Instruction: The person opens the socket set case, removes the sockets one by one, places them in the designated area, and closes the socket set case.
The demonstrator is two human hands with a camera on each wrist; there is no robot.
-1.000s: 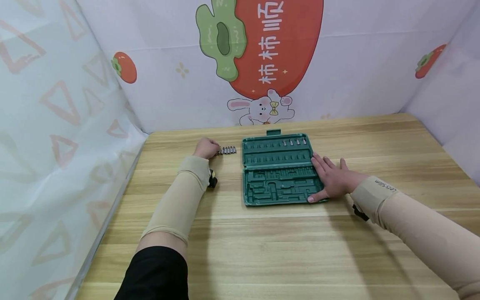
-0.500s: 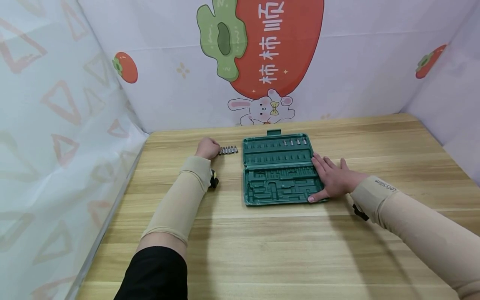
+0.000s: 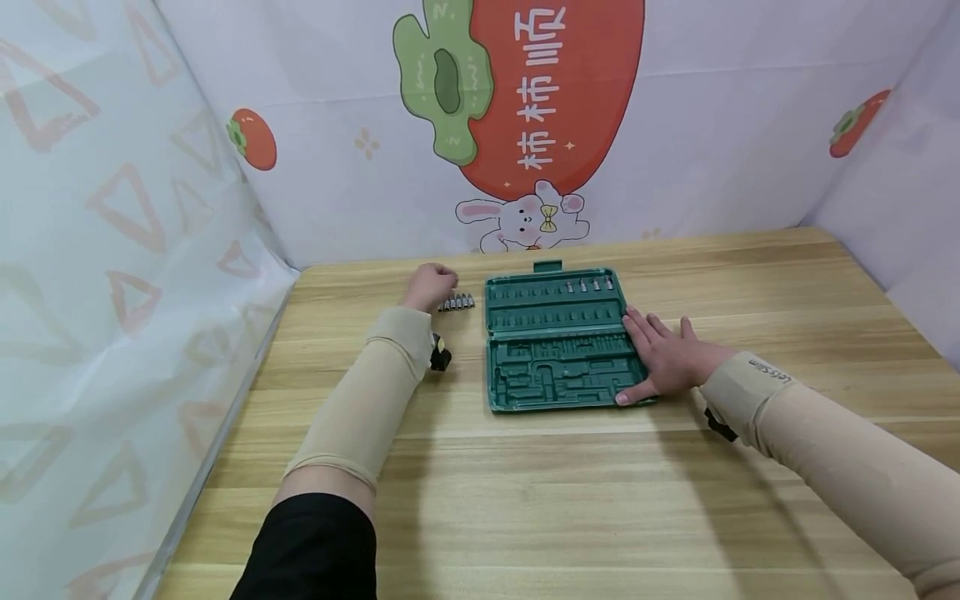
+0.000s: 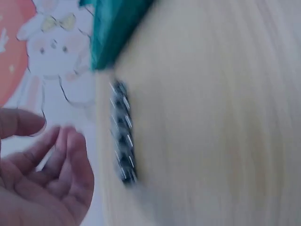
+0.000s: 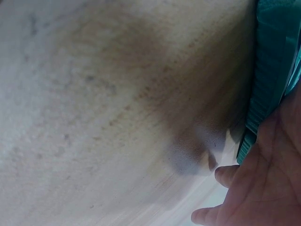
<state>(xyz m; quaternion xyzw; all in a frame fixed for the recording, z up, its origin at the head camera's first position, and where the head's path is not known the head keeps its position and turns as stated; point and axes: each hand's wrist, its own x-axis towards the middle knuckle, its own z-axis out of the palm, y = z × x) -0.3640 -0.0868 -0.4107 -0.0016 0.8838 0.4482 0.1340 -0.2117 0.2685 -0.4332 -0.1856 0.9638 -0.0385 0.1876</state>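
Observation:
My left hand point(image 3: 431, 287) hovers just above and beside a row of small silver metal bits point(image 3: 457, 303) on the table. In the left wrist view, its thumb and loosely bent fingers point(image 4: 77, 157) stand apart with nothing visible between them, and the blurred row of bits point(image 4: 123, 134) lies alongside. An unfolded green plastic tool case point(image 3: 517, 335) lies flat to the right. Several silver bits point(image 3: 589, 285) sit in its top row of slots, at the right. Fingers spread, my right hand point(image 3: 671, 358) rests against the case's right edge.
A light wooden table point(image 3: 525, 492) carries everything. Behind it hangs a white printed cloth point(image 3: 720, 142), and another cloth point(image 3: 135, 317) runs along the left edge. The case's latch tab point(image 3: 547, 266) sticks out at the back.
My left hand has risen off the left end of the row and shifted slightly right and away from me. My right hand and the case stay put.

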